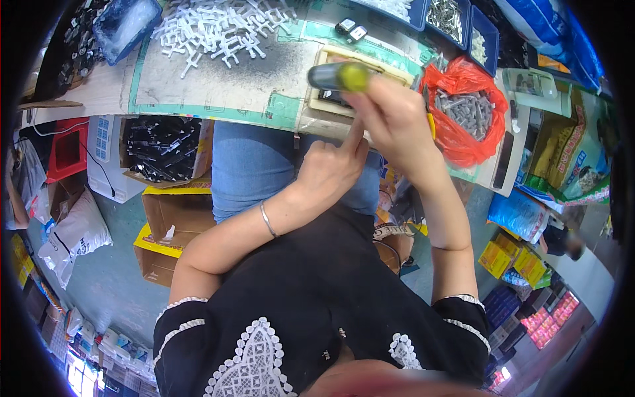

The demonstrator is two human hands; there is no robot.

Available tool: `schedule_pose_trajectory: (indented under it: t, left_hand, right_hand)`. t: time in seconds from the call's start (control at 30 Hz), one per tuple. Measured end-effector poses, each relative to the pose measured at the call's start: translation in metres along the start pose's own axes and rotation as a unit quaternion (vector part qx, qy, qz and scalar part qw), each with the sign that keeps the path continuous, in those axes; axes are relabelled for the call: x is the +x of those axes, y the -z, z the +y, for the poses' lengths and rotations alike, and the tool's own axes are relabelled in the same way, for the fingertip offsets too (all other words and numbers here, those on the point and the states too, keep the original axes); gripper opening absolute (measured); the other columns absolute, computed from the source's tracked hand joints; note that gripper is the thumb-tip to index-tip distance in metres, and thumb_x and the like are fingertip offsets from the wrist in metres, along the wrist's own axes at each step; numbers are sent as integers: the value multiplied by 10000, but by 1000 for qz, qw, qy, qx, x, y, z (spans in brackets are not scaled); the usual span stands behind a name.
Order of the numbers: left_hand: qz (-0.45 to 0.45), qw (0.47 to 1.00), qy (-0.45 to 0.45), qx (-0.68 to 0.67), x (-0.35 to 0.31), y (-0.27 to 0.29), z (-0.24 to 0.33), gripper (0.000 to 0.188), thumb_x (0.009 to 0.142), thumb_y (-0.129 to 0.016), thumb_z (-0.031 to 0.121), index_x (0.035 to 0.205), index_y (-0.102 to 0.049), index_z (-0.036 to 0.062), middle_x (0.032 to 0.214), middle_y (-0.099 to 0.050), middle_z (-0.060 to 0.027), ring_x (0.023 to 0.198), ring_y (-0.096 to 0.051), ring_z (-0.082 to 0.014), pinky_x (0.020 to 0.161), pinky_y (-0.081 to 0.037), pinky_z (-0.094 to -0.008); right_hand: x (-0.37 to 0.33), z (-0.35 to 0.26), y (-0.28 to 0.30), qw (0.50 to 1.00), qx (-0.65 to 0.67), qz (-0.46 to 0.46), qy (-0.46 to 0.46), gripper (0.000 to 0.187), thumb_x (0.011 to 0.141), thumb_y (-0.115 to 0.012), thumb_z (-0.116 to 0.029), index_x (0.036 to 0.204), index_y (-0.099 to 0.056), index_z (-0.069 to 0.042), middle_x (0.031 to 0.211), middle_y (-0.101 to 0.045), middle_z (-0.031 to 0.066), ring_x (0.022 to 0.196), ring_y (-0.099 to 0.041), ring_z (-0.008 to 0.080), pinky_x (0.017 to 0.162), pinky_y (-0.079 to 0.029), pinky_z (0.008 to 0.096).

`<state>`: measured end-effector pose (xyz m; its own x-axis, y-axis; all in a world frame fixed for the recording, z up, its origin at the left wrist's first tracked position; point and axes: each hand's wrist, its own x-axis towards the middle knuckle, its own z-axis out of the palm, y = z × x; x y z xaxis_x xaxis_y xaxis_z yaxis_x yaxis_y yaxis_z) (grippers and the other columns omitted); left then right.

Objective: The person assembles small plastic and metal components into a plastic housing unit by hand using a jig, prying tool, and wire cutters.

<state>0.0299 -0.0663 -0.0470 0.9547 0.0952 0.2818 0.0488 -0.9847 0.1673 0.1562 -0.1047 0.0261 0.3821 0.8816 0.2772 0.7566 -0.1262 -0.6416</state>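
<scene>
My right hand (403, 126) is closed around a short, thick tool with a dark grey body and a yellow-green end (356, 77). Motion blur hides its exact kind. It is held above a cream rectangular fixture (317, 104) at the table's near edge, where a dark part (336, 96) shows partly under the tool. My left hand (331, 169) rests just in front of the fixture, fingers mostly curled and the index finger reaching toward it. That fingertip goes behind my right hand, and whatever it grips or presses is hidden.
White branching plastic pieces (211, 33) are heaped at the back left beside a blue bin (126, 30). A red bag (486, 149) of grey parts stands right of the fixture. Blue trays (468, 26) hold small parts at the back right. A carton of black parts (165, 149) is below left.
</scene>
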Motion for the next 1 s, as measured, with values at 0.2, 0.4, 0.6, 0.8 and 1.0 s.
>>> schedule_pose_trajectory:
  t: [0.2,0.4,0.6,0.8,1.0]
  left_hand:
    - [38,997,3,-60,5,5,-11,146,690,-558,128,810,-595,54,1188,-569,-174,413,-526,-137,430,-398,-256]
    - [41,954,44,-294,17,21,-25,180,630,-552,-41,792,-551,37,1228,-567,-108,517,-582,-245,502,-479,-340]
    - [36,942,-9,-332,43,41,-40,328,706,-638,23,1033,-610,39,1136,-596,-104,777,-622,-255,621,-494,-337]
    - [1,987,-84,-134,66,32,-58,378,695,-686,140,1034,-584,7,1204,-540,-104,1059,-509,-250,856,-411,-352]
    - [-22,907,98,-408,65,30,-62,304,822,-658,112,1090,-567,2,1090,-608,-119,922,-605,-283,804,-475,-348]
  right_hand:
    - [2,11,6,997,-29,-13,-76,245,890,-542,-224,1083,-580,-78,735,-612,178,677,-612,353,569,-467,443]
    - [-53,82,88,932,-120,209,-270,385,885,-501,-141,1208,-363,16,892,-607,206,754,-610,263,684,-464,376]
    - [-124,156,143,853,-319,247,-331,292,819,-498,-42,1110,-473,-29,938,-615,240,856,-593,424,739,-445,484]
    - [-113,138,128,882,-322,215,-271,151,789,-524,25,915,-608,19,906,-618,179,893,-588,338,798,-455,397]
    - [-101,64,59,924,-306,68,-218,151,716,-652,-153,718,-611,-8,708,-557,120,740,-566,292,691,-462,395]
